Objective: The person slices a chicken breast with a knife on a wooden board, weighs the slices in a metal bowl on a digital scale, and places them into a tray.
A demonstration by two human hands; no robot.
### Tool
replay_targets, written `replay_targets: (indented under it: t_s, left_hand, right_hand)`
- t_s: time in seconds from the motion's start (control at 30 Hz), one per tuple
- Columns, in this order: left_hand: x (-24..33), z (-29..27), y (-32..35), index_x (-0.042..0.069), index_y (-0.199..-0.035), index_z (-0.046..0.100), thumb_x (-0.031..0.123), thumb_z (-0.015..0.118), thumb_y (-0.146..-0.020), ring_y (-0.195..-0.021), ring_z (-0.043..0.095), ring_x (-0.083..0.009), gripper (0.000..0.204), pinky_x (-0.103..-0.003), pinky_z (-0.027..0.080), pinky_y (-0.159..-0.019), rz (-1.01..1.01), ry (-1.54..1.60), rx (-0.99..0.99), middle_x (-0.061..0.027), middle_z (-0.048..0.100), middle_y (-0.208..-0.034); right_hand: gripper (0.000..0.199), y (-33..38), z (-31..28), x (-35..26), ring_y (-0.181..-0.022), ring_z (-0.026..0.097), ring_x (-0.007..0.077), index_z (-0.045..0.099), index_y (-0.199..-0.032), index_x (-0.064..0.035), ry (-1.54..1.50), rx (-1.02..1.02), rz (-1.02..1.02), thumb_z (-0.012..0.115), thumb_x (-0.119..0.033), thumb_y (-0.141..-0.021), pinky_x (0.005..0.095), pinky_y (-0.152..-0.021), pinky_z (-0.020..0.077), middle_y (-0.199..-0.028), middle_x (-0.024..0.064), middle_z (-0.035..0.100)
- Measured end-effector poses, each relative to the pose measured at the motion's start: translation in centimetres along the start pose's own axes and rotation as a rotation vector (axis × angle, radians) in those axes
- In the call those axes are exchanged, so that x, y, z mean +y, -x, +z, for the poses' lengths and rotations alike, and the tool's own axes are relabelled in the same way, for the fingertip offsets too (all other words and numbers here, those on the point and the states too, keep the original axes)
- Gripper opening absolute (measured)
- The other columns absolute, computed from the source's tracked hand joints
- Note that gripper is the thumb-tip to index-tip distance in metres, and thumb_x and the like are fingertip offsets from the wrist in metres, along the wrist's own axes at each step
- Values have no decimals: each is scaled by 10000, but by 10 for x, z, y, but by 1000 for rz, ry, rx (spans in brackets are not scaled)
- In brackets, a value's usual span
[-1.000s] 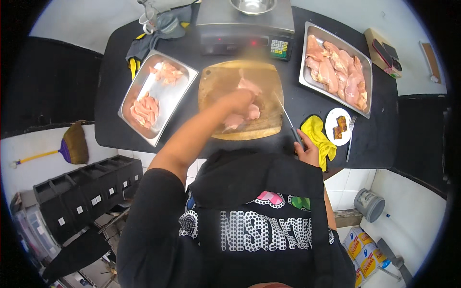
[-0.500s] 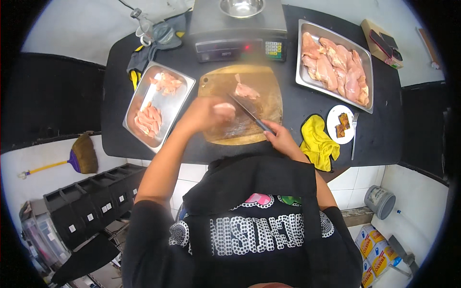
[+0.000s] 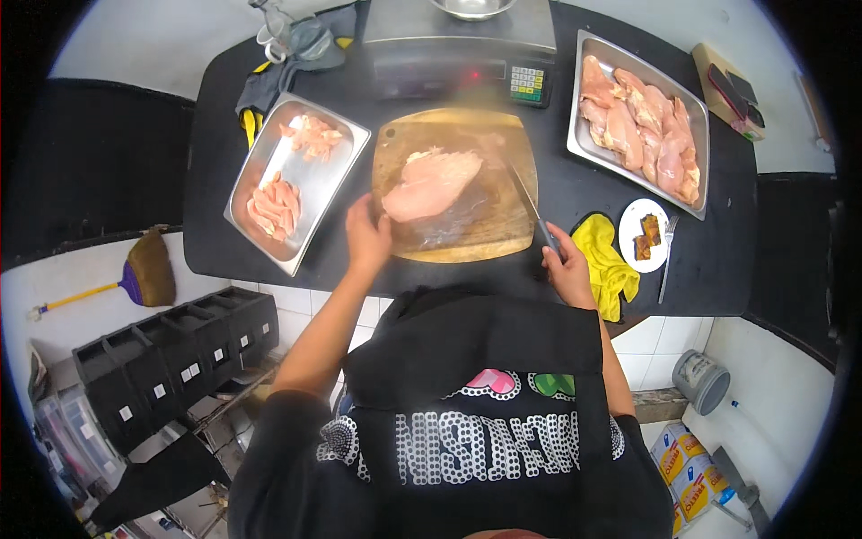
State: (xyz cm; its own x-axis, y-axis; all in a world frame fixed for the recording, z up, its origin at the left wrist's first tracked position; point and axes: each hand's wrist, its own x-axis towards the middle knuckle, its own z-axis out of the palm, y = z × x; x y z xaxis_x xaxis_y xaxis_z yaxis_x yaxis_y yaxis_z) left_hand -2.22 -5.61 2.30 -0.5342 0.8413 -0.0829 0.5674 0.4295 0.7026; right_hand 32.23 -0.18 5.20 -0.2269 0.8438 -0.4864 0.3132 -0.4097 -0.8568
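Observation:
A broad piece of raw chicken breast (image 3: 433,186) lies flat on the wooden cutting board (image 3: 485,242). Beside its lower left end is my left hand (image 3: 369,235), at the board's left edge, fingers loosely apart and holding nothing. Whether its fingertips touch the meat I cannot tell. My right hand (image 3: 567,268) grips the dark handle of a knife (image 3: 528,202), whose blade slants up and left over the board's right side, apart from the chicken. To the left, a metal tray (image 3: 303,193) holds two separate heaps of cut chicken pieces (image 3: 274,207).
At the far right a metal tray (image 3: 575,139) holds several whole chicken breasts (image 3: 642,126). Nearer lie a yellow cloth (image 3: 602,260), a white plate (image 3: 631,220) with browned pieces, and a fork (image 3: 668,260). A scale (image 3: 458,72) with a metal bowl (image 3: 474,7) stands behind the board.
My left hand has drawn back to the board's left edge. A large chicken breast now lies spread where a smaller piece showed. The knife has moved right, away from the meat.

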Motion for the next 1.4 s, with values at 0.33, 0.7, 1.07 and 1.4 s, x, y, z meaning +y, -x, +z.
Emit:
replay_targets:
  t_s: [0.33,0.7,1.07,1.4]
  left_hand:
    - [35,47,-33,120,-1406,385,218,517,-912,-1396,251,-314,520,-576,217,-1093,759,-540,-378,-86,328,-1487]
    - [59,67,-128,120,-1389,403,175,466,-936,-1375,285,-346,460,-487,275,-1104,758,-276,-181,-152,317,-1485]
    - [23,20,-54,30,-1028,578,215,624,-843,-956,599,-362,265,-418,475,-813,52,-249,-109,-188,620,-1007]
    - [42,7,-54,49,-984,582,325,644,-838,-992,595,-362,319,-449,470,-804,-107,-342,-414,-172,625,-1082]
  right_hand:
    - [430,9,11,14,-707,507,69,533,-1302,-77,39,40,-88,590,-19,-880,215,-651,429,-932,21,601]
    - [392,11,20,22,-907,616,176,534,-1278,-55,174,76,-65,580,-65,-888,270,-793,464,-1030,104,656]
    - [383,6,48,2,-697,596,154,522,-1284,-62,133,-28,-39,550,-91,-902,294,-675,484,-860,116,646]
    - [431,-20,70,-19,-623,573,139,464,-1353,-99,-31,-87,130,514,-139,-927,286,-623,477,-763,87,621]
